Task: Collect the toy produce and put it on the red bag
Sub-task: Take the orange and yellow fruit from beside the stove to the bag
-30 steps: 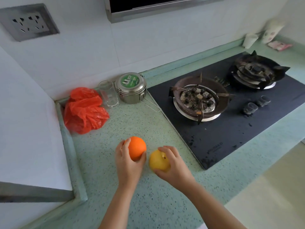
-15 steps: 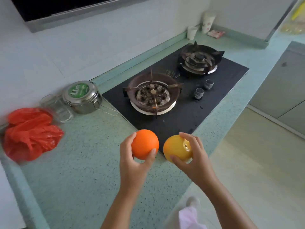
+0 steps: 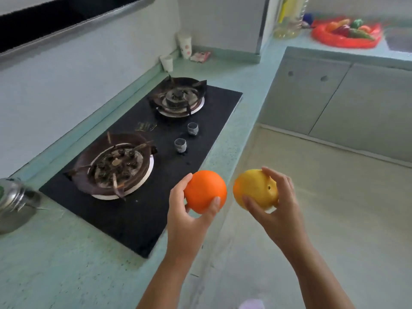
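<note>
Toy produce rides in both my hands over the front edge of the green speckled counter (image 3: 66, 264), beside the black glass gas hob (image 3: 156, 175). My left hand (image 3: 187, 221) is wrapped around a smooth round orange toy fruit (image 3: 205, 190); my right hand (image 3: 276, 210) cups a yellow-orange toy fruit with a small hole in its skin (image 3: 254, 190). Both look light, hollow and slick — I judge a broad hold across the widest part safest, fingertips spread. The crumpled red plastic bag (image 3: 323, 39), already bearing other toy vegetables, lies well apart on the far counter at upper right — a long carry.
</note>
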The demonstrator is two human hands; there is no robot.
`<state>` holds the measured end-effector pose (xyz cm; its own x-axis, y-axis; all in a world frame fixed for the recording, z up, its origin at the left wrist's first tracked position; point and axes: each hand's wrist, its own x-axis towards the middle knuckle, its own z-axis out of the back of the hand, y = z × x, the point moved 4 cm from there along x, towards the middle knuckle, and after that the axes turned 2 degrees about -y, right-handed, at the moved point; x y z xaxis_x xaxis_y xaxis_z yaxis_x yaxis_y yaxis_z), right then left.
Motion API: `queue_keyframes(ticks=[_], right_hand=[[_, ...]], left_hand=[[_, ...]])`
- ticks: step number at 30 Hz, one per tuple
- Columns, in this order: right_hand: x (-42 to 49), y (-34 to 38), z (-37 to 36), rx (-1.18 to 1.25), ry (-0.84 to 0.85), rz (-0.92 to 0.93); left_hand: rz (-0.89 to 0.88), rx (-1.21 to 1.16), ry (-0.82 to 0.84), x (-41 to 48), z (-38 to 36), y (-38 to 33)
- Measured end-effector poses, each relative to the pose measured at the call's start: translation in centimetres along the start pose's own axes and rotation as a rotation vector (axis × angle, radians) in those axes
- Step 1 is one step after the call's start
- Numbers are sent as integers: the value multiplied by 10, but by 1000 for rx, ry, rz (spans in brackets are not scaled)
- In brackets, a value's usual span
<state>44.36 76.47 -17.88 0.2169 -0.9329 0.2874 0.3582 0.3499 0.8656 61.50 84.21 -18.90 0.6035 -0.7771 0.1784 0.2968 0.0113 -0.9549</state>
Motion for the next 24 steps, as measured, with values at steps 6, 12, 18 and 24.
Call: queue_keyframes(ticks=[6,12,18,24], right_hand=[[34,-54,133,-74,-222,-61],[37,-101,247,-152,-471,-148],[32,-131,302,-142,-613,-223],[48,-162,338,-152,-725,-302]], left_hand=[[-85,-77,181,22,-144,-47],[-173,-126,372,30,-268,-87],[-196,-168,558,22,-349,-110],[-156,-217,689,31,-417,-116]])
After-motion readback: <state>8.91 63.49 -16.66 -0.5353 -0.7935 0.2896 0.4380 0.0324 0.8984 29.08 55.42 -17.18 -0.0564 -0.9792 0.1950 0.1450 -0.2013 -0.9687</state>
